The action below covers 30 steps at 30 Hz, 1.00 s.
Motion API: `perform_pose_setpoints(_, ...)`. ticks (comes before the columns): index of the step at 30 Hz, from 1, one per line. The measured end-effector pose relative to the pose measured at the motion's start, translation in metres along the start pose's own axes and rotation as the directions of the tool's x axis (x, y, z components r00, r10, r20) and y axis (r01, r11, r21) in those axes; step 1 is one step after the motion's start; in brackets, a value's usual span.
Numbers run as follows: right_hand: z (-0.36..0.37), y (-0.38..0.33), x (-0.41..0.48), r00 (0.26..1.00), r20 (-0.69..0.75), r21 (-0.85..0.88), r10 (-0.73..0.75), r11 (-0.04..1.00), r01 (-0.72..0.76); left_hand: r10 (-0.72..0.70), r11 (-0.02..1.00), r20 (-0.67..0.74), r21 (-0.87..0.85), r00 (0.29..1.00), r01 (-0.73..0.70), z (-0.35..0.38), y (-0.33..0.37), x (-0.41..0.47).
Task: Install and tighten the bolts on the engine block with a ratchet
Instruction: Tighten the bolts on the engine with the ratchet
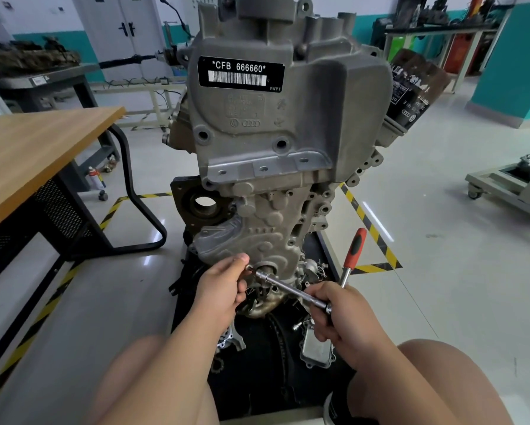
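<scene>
A grey engine block (273,148) stands upright in front of me, with a black label reading CFB 666660 near its top. My right hand (340,314) grips the head of a ratchet (291,288), whose red and black handle (355,248) points up. A long steel extension runs from that hand up-left to the lower front of the block. My left hand (224,285) pinches the far tip of the extension at the block, near a round boss. The bolt itself is hidden by my fingers.
A wooden-topped workbench (37,154) with black legs stands to the left. A black oil filter (417,87) sticks out at the block's upper right. Loose metal parts (317,345) lie on the black base below. A wheeled cart (509,185) sits right; yellow-black tape marks the floor.
</scene>
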State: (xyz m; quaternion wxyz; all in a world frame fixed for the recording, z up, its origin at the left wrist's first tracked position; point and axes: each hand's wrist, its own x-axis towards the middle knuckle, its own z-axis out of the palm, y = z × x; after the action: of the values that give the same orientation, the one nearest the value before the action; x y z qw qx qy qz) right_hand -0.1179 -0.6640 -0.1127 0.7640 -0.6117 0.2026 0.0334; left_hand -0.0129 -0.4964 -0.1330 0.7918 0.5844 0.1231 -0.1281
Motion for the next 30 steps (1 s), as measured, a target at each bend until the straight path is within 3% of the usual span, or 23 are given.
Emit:
perform_pose_setpoints(4, 0.004, -0.003, -0.006, 0.995, 0.078, 0.212, 0.069, 0.974, -0.084, 0.162, 0.986, -0.042, -0.027, 0.986, -0.163, 0.007, 0.007, -0.004)
perform_pose_setpoints(7, 0.008, -0.011, -0.015, 0.971, 0.184, 0.437, 0.153, 0.872, -0.220, 0.256, 0.966, -0.060, -0.009, 0.965, -0.257, 0.013, 0.016, -0.012)
perform_pose_setpoints(9, 0.009, -0.018, -0.022, 0.969, 0.193, 0.468, 0.156, 0.853, -0.231, 0.287, 0.958, -0.085, 0.010, 0.954, -0.287, 0.016, 0.020, -0.021)
perform_pose_setpoints(13, 0.015, -0.039, -0.039, 0.993, 0.110, 0.392, 0.036, 0.917, -0.077, 0.348, 0.937, -0.068, 0.006, 0.935, -0.348, 0.026, 0.044, -0.040)
perform_pose_setpoints(18, 0.009, -0.072, -0.065, 0.971, -0.009, 0.190, -0.238, 0.953, 0.236, 0.402, 0.915, 0.044, 0.013, 0.914, -0.403, 0.049, 0.089, -0.067)
perform_pose_setpoints(21, 0.008, -0.096, -0.080, 0.923, -0.076, 0.043, -0.376, 0.924, 0.380, 0.359, 0.933, 0.049, -0.042, 0.932, -0.358, 0.071, 0.113, -0.079)
perform_pose_setpoints(26, 0.016, -0.148, -0.107, 0.824, -0.211, -0.216, -0.526, 0.847, 0.486, 0.249, 0.964, 0.097, -0.125, 0.964, -0.236, 0.125, 0.164, -0.097)
perform_pose_setpoints(30, 0.019, -0.197, -0.118, 0.718, -0.234, -0.406, -0.656, 0.737, 0.541, 0.270, 0.962, 0.092, 0.011, 0.958, -0.272, 0.166, 0.203, -0.108)
